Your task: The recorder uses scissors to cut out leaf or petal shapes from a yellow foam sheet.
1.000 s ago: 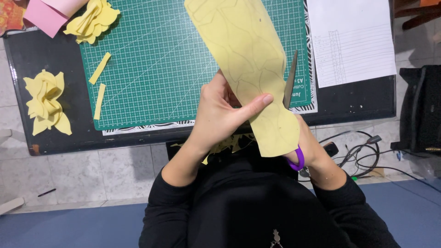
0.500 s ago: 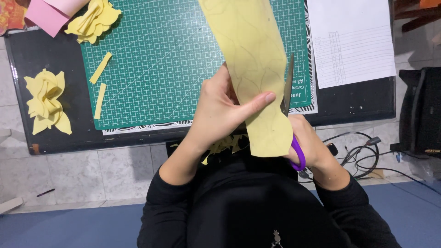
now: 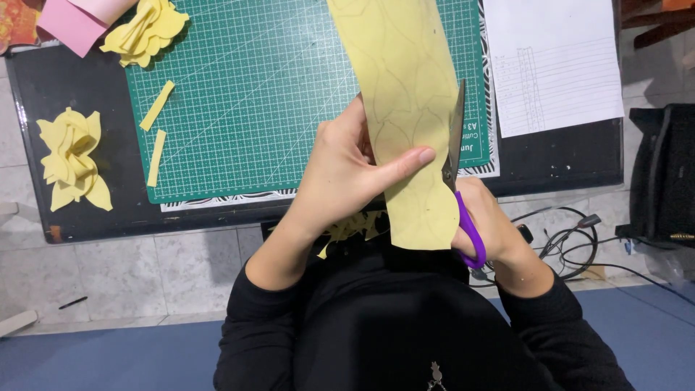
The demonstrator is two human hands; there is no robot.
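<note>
Left hand (image 3: 344, 177) pinches a long yellow foam strip (image 3: 402, 108), thumb pressed across its front, the other fingers behind it. The strip is held up in the air above the near edge of the desk (image 3: 565, 163), running from the person's chest up past the top of the frame, with faint petal outlines drawn on it. Right hand (image 3: 492, 224) is closed around the purple handles of the scissors (image 3: 456, 156); the blade stands upright against the strip's right edge. Blades look nearly together, though the gap is hard to read.

A green cutting mat (image 3: 246, 94) covers the middle of the black desk. Two small yellow offcuts (image 3: 156, 130) lie on the mat's left part. A yellow foam flower (image 3: 70, 159) sits at the desk's left edge, off the mat. Another yellow flower (image 3: 145, 29) lies at the mat's far left corner, just beside a pink sheet (image 3: 72, 22). White lined paper (image 3: 550, 61) lies at the far right of the desk. More yellow cut pieces (image 3: 351, 228) lie in the person's lap, under the left wrist. Cables (image 3: 572, 242) lie on the floor to the right.
</note>
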